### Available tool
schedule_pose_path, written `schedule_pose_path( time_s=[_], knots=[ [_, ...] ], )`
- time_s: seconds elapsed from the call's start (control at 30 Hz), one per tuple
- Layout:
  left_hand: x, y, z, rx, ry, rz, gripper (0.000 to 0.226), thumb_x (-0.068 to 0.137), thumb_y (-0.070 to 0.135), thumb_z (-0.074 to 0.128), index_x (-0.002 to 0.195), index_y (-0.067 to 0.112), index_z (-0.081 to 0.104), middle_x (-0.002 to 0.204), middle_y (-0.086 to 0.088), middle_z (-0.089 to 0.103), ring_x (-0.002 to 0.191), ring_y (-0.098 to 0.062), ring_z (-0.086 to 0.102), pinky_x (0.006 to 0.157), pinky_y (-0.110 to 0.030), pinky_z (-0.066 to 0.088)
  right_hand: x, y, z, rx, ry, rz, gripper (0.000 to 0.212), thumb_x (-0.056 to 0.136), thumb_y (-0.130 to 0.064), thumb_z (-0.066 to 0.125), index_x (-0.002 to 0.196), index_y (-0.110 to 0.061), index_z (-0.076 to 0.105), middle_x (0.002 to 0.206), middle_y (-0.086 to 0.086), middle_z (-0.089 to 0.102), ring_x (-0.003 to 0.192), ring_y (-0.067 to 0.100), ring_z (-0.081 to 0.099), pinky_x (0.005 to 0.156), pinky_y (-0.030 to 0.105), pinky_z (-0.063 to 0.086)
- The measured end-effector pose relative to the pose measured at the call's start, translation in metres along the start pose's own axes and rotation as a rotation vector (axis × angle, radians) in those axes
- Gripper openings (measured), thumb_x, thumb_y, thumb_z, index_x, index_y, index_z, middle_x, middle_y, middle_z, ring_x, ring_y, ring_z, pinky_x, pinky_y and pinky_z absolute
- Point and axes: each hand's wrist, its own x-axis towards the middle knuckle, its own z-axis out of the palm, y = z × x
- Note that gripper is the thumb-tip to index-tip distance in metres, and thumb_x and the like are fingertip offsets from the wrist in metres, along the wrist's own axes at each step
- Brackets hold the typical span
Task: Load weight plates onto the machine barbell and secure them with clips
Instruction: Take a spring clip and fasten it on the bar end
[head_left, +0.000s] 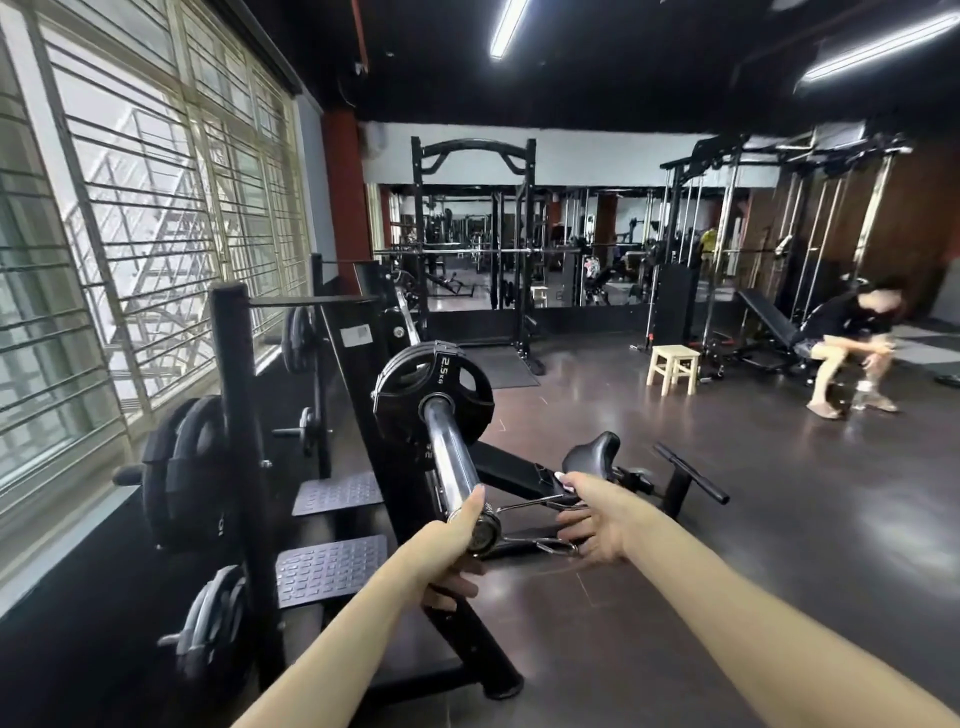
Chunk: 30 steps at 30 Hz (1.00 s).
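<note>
Gym floor, dark and glossy, windows down the left side. On the head view, the left hand (457, 535) wraps its fingers round the tip of the barbell sleeve (451, 452), steadying it. Right hand (587, 519) squeezes the handles of the spring clip (524, 514), whose coil sits at the sleeve's end. Weight plates (434, 397), marked 2.5 kg, sit far up the sleeve. Best move, I'd say: keep the handles squeezed and slide the clip flush against them. Spare plates hang on the storage rack (234, 415); a wooden stool (674, 367) stands well clear.
</note>
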Motion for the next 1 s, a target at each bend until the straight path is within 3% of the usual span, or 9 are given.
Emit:
schedule_pose_path(
  time_s=[0.07,0.17,0.27,0.37,0.6,0.73,0.9,1.0],
  knots=[
    [-0.005,0.001,-0.002,0.019,-0.054,-0.028,0.084,0.079,0.089,0.036,0.119,0.02,0.062,0.094,-0.003,0.08,0.082,-0.02,0.077,0.06,-0.025,0.054,0.003,-0.004,-0.003,-0.019,-0.057,0.061,0.065,0.095,-0.052,0.052,0.131,0.002,0.053,0.129,0.026,0.053,0.09,0.04,0.053,0.099,0.054,0.049],
    [-0.007,0.002,-0.007,-0.013,-0.12,-0.054,0.081,0.079,0.087,0.04,0.12,0.022,0.063,0.092,-0.003,0.08,0.082,-0.018,0.077,0.061,-0.023,0.054,0.005,-0.005,-0.008,-0.096,-0.123,0.104,0.081,0.096,-0.058,0.043,0.143,0.008,0.041,0.141,0.03,0.05,0.107,0.045,0.056,0.081,0.056,0.052],
    [-0.003,0.002,-0.008,-0.037,-0.129,-0.046,0.081,0.078,0.086,0.043,0.121,0.021,0.063,0.094,-0.004,0.08,0.087,-0.018,0.077,0.067,-0.026,0.057,0.011,-0.005,-0.009,-0.175,-0.144,0.099,0.076,0.098,-0.058,0.038,0.124,0.012,0.053,0.116,0.03,0.061,0.09,0.039,0.067,0.081,0.051,0.058],
    [-0.003,-0.002,-0.005,-0.075,-0.125,-0.005,0.075,0.082,0.083,0.044,0.122,0.022,0.06,0.095,-0.006,0.08,0.091,-0.02,0.077,0.077,-0.032,0.061,0.017,-0.003,-0.007,-0.286,-0.061,0.034,0.062,0.099,-0.041,0.03,0.097,0.01,0.065,0.091,0.026,0.07,0.078,0.037,0.071,0.083,0.046,0.06],
    [0.005,-0.005,-0.006,-0.187,-0.109,0.047,0.063,0.085,0.075,0.053,0.124,0.026,0.059,0.096,-0.005,0.08,0.094,-0.015,0.076,0.081,-0.034,0.06,0.025,0.0,0.002,-0.299,0.069,-0.014,0.057,0.099,-0.03,0.026,0.085,0.009,0.066,0.068,0.02,0.067,0.056,0.033,0.066,0.068,0.049,0.059],
    [0.025,0.001,-0.01,-0.292,-0.058,0.032,0.063,0.082,0.071,0.062,0.116,0.018,0.07,0.096,-0.005,0.08,0.093,-0.019,0.076,0.086,-0.039,0.06,0.036,-0.011,0.012,-0.197,0.077,-0.014,0.052,0.101,-0.031,0.028,0.072,0.003,0.055,0.054,0.012,0.051,0.043,0.025,0.048,0.089,0.052,0.055],
    [0.062,0.017,-0.024,-0.378,-0.032,-0.017,0.057,0.082,0.064,0.068,0.104,0.011,0.073,0.086,-0.008,0.079,0.072,-0.02,0.076,0.066,-0.032,0.059,0.062,-0.041,0.022,-0.181,0.089,-0.029,0.047,0.103,-0.029,0.03,0.082,0.005,0.055,0.063,0.012,0.05,0.05,0.023,0.045,0.04,0.036,0.053],
    [0.087,0.022,-0.033,-0.394,-0.031,-0.004,0.06,0.084,0.063,0.067,0.11,0.009,0.073,0.097,-0.01,0.079,0.09,-0.026,0.077,0.082,-0.039,0.061,0.091,-0.055,0.026,-0.151,0.103,-0.017,0.035,0.103,-0.016,0.038,0.078,0.004,0.054,0.054,0.011,0.051,0.043,0.021,0.044,0.041,0.033,0.051]
  ],
)
